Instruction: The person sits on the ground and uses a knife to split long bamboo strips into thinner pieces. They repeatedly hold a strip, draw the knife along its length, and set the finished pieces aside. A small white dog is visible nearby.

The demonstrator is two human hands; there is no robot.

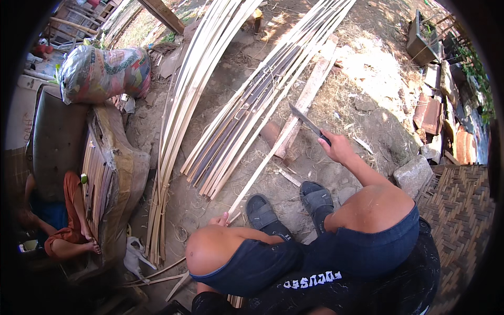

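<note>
Strip (268, 158) in left fingers (224, 216), knife (308, 122) in right fingers (326, 145)

The long thin wooden strip (254, 181) is pale cream, the narrow metal knife (307, 121) grey-bladed, the woven mat (457, 210) brown, zigzag-patterned.

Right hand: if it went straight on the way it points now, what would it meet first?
Past the knife it holds, the right hand would probably meet the pale wooden plank first, though depth is unclear.
</note>
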